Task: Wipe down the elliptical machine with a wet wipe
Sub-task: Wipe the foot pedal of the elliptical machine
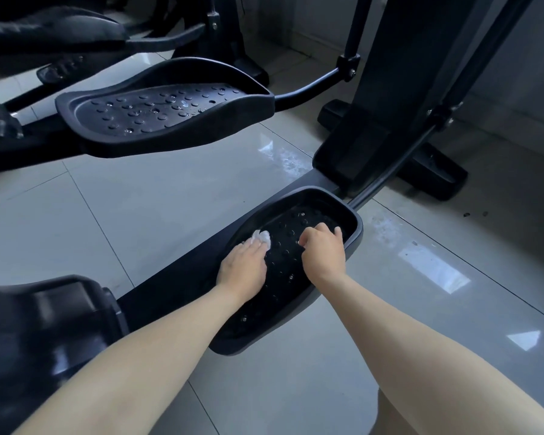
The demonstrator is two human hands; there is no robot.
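The black elliptical machine fills the view. Its near foot pedal (pixel 333 211) lies low at the centre, dotted with round studs. My left hand (pixel 244 266) presses a crumpled white wet wipe (pixel 262 237) onto the pedal's left side, the wipe showing past my fingertips. My right hand (pixel 322 254) rests on the pedal's right half with its fingers curled into a loose fist; nothing shows in it. The far pedal (pixel 170 108) stands higher at the upper left, with wet drops on its studs.
Grey glossy floor tiles (pixel 154 215) surround the machine, with wet smears near the front base. The machine's upright frame (pixel 377 98) and front stabiliser foot (pixel 434 174) stand at the upper right. A black housing (pixel 44 334) bulges at the lower left. My bare knee (pixel 453 416) shows at the bottom.
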